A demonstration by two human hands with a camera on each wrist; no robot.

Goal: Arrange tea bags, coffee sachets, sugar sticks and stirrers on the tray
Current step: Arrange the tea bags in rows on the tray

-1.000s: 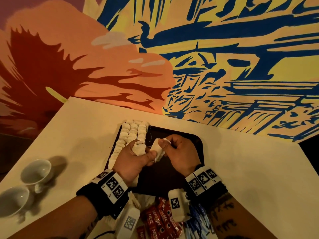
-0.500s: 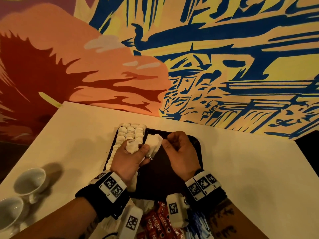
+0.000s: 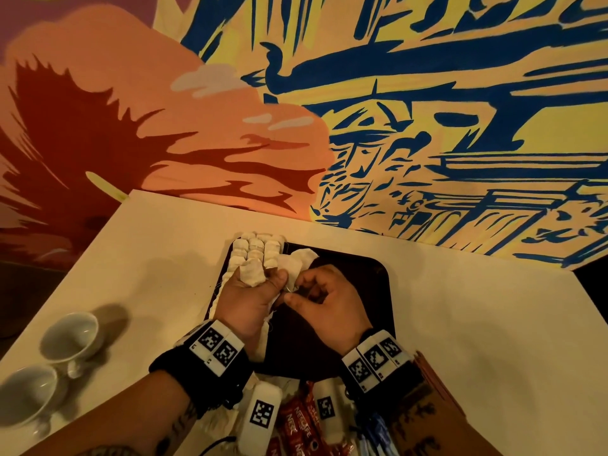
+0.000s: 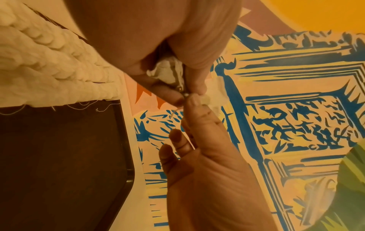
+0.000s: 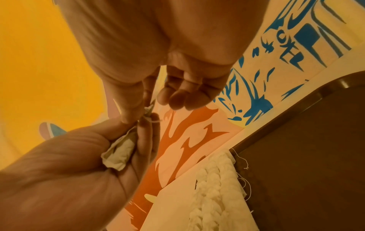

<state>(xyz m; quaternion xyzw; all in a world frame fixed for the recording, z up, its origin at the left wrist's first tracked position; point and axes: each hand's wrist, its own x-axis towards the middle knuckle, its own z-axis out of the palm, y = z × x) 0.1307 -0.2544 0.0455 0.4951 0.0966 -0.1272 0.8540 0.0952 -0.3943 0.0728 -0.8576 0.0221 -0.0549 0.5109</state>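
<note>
A dark tray (image 3: pixel 355 324) lies on the white table, with rows of white tea bags (image 3: pixel 260 251) along its left side. My left hand (image 3: pixel 263 286) hovers over those rows. It grips one tea bag (image 3: pixel 251 274) in its fist and holds a second tea bag (image 3: pixel 294 263) under its thumb. My right hand (image 3: pixel 292 294) pinches the stapled string end of that second bag. In the left wrist view the pinch (image 4: pixel 187 95) sits just below the crumpled bag (image 4: pixel 166 71). In the right wrist view the bag (image 5: pixel 120 153) lies in my left palm.
Two white cups (image 3: pixel 70 335) (image 3: pixel 28 393) stand at the table's left front. Red coffee sachets (image 3: pixel 296 422) and blue sachets (image 3: pixel 373 432) lie by the near edge under my wrists. The tray's right half (image 3: pixel 362 291) is bare. A painted wall rises behind.
My right hand let go of the tea bag's body and now pinches its end by my left thumb. Both hands moved slightly farther over the tray.
</note>
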